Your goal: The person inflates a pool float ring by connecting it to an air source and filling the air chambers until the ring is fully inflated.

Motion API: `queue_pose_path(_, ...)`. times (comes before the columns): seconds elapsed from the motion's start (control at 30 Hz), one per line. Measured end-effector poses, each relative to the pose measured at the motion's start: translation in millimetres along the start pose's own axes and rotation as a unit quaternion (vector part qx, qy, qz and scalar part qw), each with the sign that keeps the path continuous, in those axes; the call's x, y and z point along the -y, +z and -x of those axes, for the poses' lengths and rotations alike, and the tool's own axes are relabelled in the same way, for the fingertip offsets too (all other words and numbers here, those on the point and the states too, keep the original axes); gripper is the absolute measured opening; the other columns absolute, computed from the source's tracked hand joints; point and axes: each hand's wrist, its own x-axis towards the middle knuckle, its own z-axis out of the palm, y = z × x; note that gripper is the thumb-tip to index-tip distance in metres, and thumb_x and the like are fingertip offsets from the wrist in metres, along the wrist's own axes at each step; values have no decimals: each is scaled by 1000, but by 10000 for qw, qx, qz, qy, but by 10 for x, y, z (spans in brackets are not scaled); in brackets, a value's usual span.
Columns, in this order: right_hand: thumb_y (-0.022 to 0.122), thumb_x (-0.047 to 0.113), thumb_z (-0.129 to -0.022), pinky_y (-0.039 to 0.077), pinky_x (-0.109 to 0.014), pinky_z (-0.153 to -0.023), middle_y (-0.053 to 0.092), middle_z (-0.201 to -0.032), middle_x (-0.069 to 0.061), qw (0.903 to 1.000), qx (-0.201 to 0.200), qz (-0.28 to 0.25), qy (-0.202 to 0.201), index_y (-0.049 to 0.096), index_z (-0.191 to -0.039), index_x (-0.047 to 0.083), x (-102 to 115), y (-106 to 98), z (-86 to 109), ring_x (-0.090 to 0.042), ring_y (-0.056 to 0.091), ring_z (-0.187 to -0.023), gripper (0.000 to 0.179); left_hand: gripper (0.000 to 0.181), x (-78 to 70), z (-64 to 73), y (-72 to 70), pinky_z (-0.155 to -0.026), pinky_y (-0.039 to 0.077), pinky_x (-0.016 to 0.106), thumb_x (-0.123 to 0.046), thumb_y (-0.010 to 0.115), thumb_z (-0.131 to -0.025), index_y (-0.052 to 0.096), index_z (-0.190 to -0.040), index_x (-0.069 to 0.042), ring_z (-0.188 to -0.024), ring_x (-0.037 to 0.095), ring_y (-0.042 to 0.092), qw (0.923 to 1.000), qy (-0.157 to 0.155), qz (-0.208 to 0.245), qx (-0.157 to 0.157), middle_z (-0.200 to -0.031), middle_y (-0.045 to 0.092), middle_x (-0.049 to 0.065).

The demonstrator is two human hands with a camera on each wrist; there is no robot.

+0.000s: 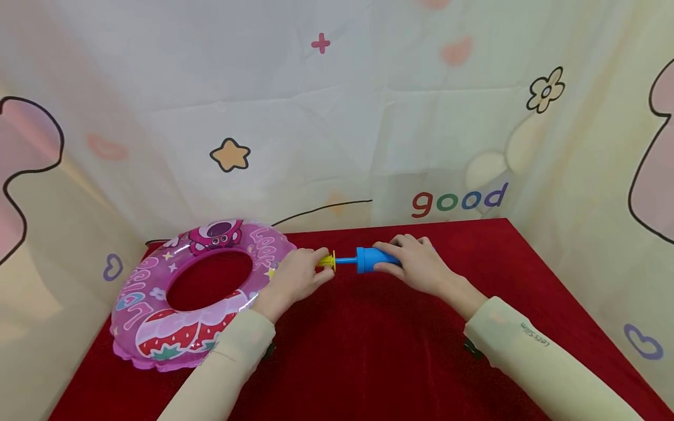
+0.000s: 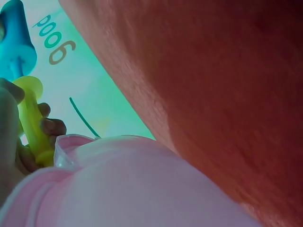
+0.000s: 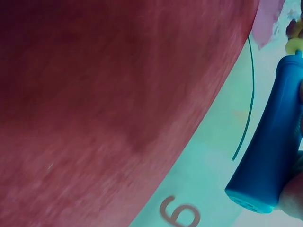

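Observation:
A hand air pump point(image 1: 368, 259) with a blue barrel and a yellow handle lies level between both hands, a short length of its blue rod showing. My left hand point(image 1: 298, 273) grips the yellow handle point(image 2: 32, 124), its fingers curled round it. The blue barrel point(image 3: 270, 137) is held by my right hand point(image 1: 419, 263), thumb and fingers wrapped about it. Beside the left hand lies a pink inflatable swim ring point(image 1: 142, 292) with strawberry and bear prints, partly covered by the left forearm. Its valve cannot be made out.
A red cloth point(image 1: 368, 362) covers the table. Printed curtains point(image 1: 337, 134) with a star, a flower and the word "good" hang behind and on both sides. The swim ring takes up the table's left part.

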Motion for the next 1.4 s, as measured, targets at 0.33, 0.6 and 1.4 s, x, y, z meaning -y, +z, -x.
queue_pose_path(0.33,69,45,-98,41,-52,-90,63,-121,-13,9996,139,-46,243,61,-143,17,-414,-122,337,-31,57,-112,55,14,68,65,12,-56,35,28,-27,67,-89,57,-90,-17,-61,14,43,9999,-115,80,-2,-64,44,-3)
queue_pose_path(0.6,69,40,-99,43,-56,-91,63,-119,-14,9995,169,170,198,60,-142,15,-532,-198,400,-33,58,-111,51,16,131,124,21,-58,37,29,-28,67,-87,54,-89,-17,-63,15,44,9997,-224,-6,-39,-66,45,-1)
queue_pose_path(1.4,63,47,-101,43,-58,-91,63,-121,-14,9942,-209,975,-410,59,-144,15,150,69,-105,-32,56,-115,54,39,-64,64,1,-84,52,44,-25,67,-92,63,-125,-4,-92,24,59,9989,-437,-38,163,-99,65,8)
